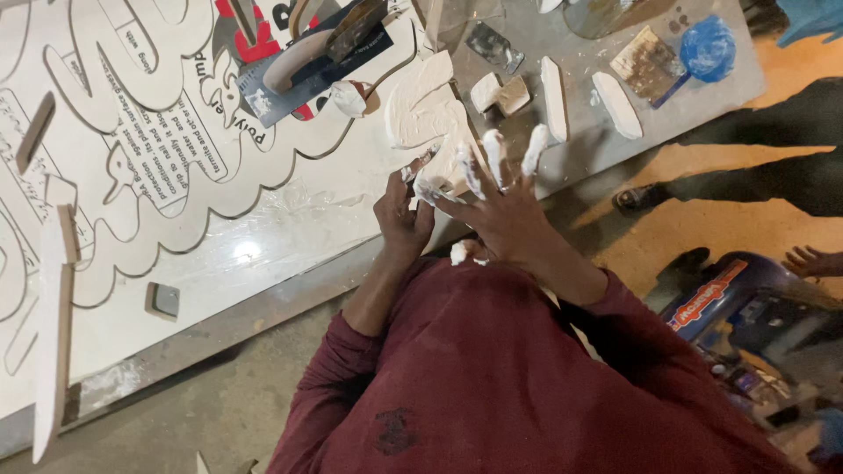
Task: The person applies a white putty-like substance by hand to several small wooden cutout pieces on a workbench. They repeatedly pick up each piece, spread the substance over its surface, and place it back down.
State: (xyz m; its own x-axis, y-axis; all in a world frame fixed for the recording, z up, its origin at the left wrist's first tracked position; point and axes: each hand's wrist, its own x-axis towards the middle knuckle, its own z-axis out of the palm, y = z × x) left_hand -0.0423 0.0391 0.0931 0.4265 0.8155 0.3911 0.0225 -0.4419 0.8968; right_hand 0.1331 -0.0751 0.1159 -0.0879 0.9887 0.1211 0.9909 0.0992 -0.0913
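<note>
Down at the middle of the view, both hands work over a white cutout piece (428, 112) that lies on the large white board (263, 228), near the board's right edge. The right hand (502, 204) is spread wide, its fingers (534, 149) splayed and coated with white paste, their tips over the near edge of the cutout. The left hand (402, 211) sits just beside it on the left, its fingers curled and the fingertips pinched toward the near edge of the same piece; whether it actually grips anything cannot be told. A lump of white paste (457, 253) shows just near the right wrist. Both arms wear maroon sleeves (474, 377).

Farther off, a trowel (320, 48) rests on a printed package at the far side of the board. To the right of the cutout, on a grey surface (580, 132), lie several small white pieces (552, 98), a brownish pad (648, 63) and a blue wad of plastic (708, 48). On the far right, another person's sandalled foot (639, 198) stands on the orange floor, and a blue machine (738, 303) sits nearer.
</note>
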